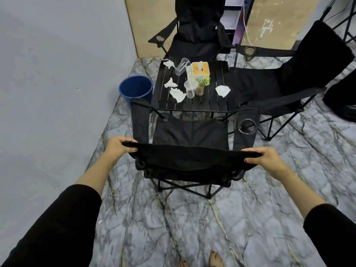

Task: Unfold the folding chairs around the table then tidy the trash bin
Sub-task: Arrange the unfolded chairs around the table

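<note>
Three black folding chairs stand opened around the black slatted worktop (192, 105). Near chair (189, 135): I have both hands on its backrest top edge, the left hand (120, 148) closed over the left corner, the right hand (266, 158) closed over the right corner, fabric stretched flat between them. Its seat faces the worktop; right armrest carries a ring cup holder (247, 126). Far chair (194, 31): set against the far side, before a wooden panel. Right chair (285, 83): angled at the right side.

Blue trash bin (135, 89): on the marbled floor (173, 228), just left of the worktop, beside the grey wall; I cannot tell what lies inside.

Worktop contents: one clear cup tipped over (182, 66) at the far side; one clear cup upright (190, 89) near the middle; white tissue box with wooden lid (200, 69); small potted plant (201, 84) just right of the upright cup; four crumpled tissues, one far left (169, 63), two left of the cups (174, 89), one on the right (222, 90).
</note>
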